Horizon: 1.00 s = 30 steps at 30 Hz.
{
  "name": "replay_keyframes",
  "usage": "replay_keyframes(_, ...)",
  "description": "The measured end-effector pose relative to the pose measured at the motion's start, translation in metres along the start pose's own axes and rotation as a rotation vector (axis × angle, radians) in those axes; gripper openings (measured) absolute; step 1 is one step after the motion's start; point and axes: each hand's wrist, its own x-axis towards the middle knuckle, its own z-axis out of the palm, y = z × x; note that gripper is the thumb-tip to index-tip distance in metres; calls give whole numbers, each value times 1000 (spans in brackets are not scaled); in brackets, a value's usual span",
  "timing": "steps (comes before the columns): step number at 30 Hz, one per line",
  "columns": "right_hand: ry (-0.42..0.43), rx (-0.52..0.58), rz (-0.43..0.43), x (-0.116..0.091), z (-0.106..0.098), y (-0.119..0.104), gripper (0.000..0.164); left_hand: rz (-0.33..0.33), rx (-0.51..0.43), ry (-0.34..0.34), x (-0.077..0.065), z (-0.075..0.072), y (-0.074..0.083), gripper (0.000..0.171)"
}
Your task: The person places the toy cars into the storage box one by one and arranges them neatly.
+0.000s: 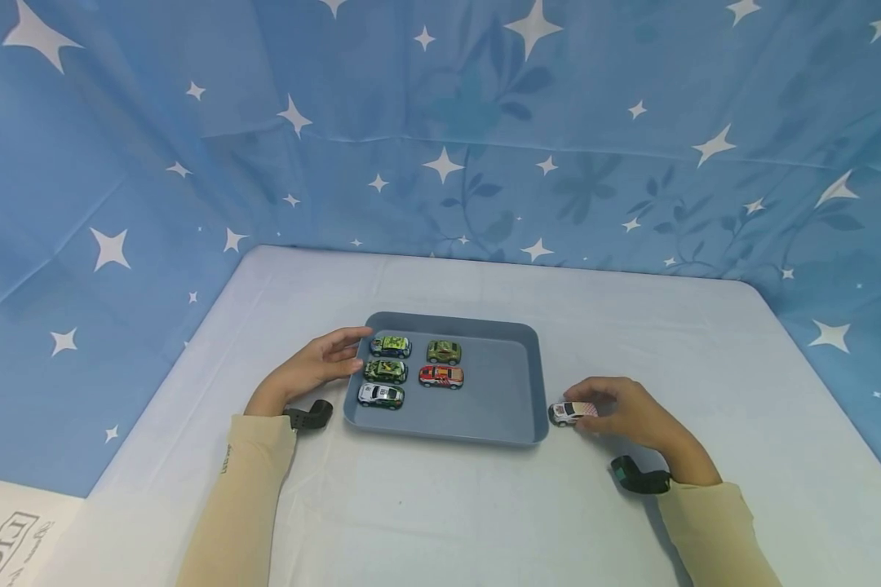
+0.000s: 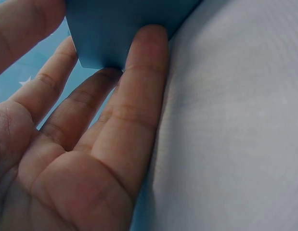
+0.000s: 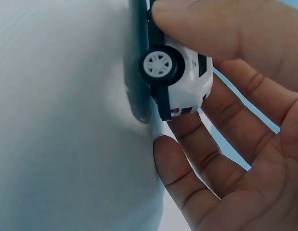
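A white toy car (image 1: 573, 412) with a patterned rear is pinched between the thumb and fingers of my right hand (image 1: 635, 414), just outside the tray's right wall. In the right wrist view the car's (image 3: 189, 89) wheel and white body show under the thumb, close over the tablecloth. My left hand (image 1: 314, 368) rests its loosely extended fingers against the left side of the grey-blue tray (image 1: 499, 383). From the left wrist, fingertips show against the tray's outer wall (image 2: 105, 36).
In the tray's left column are a yellow-green car (image 1: 391, 346), a green camouflage car (image 1: 385, 372) and a white-and-green car (image 1: 381, 396). Beside them sit an olive car (image 1: 444, 352) and a red car (image 1: 441, 377). A starry blue curtain (image 1: 411, 220) hangs behind the white table (image 1: 440, 514).
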Motion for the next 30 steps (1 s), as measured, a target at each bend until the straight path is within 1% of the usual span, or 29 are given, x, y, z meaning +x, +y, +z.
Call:
replay_keyframes(3, 26, -4, -24, -1, -1, 0, 28, -1, -1, -1, 0, 0, 0, 68)
replay_keyframes(5, 43, -11, -43, -1, -2, 0, 27, -2, -4, -3, 0, 0, 0, 68)
replay_keyframes(11, 92, -41, -84, -2, -4, -2, 29, -1, -4, -7, 1, 0, 0, 69)
replay_keyframes(18, 126, -23, -112, -5, -6, -8, 30, -13, -1, -8, 0, 0, 0, 70)
replay_keyframes(24, 163, -42, -153, -6, -8, -16, 33, -10, 1, -9, 0, 0, 1, 70)
replay_keyframes(30, 201, -58, -217, -5, -7, -23, 37, -6, 7, -5, 0, -1, 1, 70)
